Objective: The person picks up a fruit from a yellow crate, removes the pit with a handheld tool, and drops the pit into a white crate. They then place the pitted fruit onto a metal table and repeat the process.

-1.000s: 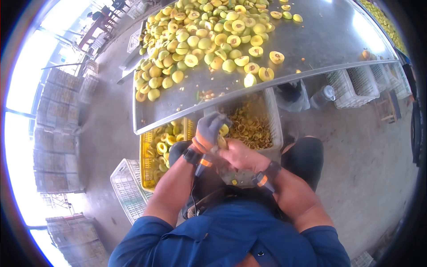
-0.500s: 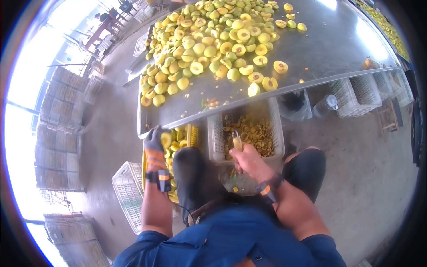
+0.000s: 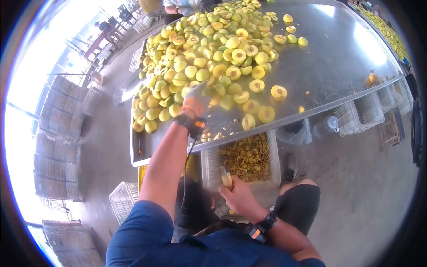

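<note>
My left hand [image 3: 195, 97], in a grey and orange glove, reaches onto the metal table [image 3: 329, 84] at the near edge of a big heap of halved yellow-green fruit [image 3: 202, 62]. Its fingers are smeared by motion, so I cannot tell whether they hold a fruit. Bare and closed, my right hand [image 3: 240, 196] grips a tool with a pale handle [image 3: 227, 180] and a metal tip. That hand is just above the near side of a white crate [image 3: 209, 171] full of brown fruit scraps [image 3: 249, 160].
A yellow crate [image 3: 141, 174] is partly hidden under my left arm, with a white crate [image 3: 123, 202] beside it. Under the table's right side are a clear jug [image 3: 330, 124] and white baskets [image 3: 360, 113]. Another person [image 3: 182, 5] is at the far side.
My left hand has moved from the yellow crate up and right to the fruit heap. My right hand, still holding the tool, is lower and slightly left. The view has shifted.
</note>
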### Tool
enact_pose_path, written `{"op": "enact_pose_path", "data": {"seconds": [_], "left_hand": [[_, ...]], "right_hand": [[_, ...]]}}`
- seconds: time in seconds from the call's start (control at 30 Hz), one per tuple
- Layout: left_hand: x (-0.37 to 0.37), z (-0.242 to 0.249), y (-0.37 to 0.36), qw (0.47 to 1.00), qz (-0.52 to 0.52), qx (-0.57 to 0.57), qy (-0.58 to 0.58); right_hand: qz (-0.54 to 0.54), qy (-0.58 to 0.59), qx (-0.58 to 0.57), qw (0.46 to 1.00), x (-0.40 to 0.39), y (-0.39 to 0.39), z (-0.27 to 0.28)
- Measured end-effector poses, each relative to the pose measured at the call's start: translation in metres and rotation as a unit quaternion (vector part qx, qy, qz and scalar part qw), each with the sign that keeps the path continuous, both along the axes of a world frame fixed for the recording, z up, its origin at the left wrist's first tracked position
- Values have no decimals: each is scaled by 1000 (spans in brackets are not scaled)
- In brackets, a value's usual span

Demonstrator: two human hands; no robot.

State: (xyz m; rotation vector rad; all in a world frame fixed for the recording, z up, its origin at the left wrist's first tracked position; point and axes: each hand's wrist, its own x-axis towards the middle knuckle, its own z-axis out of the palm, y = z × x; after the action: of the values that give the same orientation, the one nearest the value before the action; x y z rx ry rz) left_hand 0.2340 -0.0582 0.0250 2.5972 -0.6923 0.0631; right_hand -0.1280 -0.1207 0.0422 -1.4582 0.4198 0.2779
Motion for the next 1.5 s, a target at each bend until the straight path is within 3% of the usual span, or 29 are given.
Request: {"op": "enact_pose_path", "data": {"seconds": [0.1,0.17,0.23,0.3,0.33,0.43,0.47,0.57,0.7,0.83,0.93,1.4,1.5], "left_hand": [[27,-19,-6,998,-51,42,21],[27,-25,13,996,-76,24,31],[-3,-14,35,981,-61,-94,157],[-32,-11,63,886,11,-322,333],[-56,-6,69,836,-15,-410,364],[-104,-3,67,877,65,-332,340],[-118,-3,67,917,3,-283,279],[-167,25,49,860,47,-380,337],[-213,40,38,835,33,-431,342],[-221,22,49,897,-26,-361,256],[-230,26,48,838,-1,-433,333],[-271,21,42,917,80,-347,179],[-273,19,41,918,79,-354,161]], "right_hand": [[-5,32,98,995,4,-9,10],[-21,-3,78,997,3,-9,12],[-31,-47,35,998,5,-8,7],[-33,-93,-28,995,4,-4,-7],[-48,-114,-36,992,5,-5,0],[-44,-107,-70,991,9,-8,10],[-61,-113,-76,989,12,-5,3],[-111,-141,-80,980,18,-7,-6],[-123,-188,-203,953,12,-13,-2],[-113,-166,-241,950,8,-19,-4],[-105,-182,-242,947,3,-18,-6],[-73,-191,-244,948,2,-12,-9],[-57,-133,-230,962,4,-10,-6]]}}
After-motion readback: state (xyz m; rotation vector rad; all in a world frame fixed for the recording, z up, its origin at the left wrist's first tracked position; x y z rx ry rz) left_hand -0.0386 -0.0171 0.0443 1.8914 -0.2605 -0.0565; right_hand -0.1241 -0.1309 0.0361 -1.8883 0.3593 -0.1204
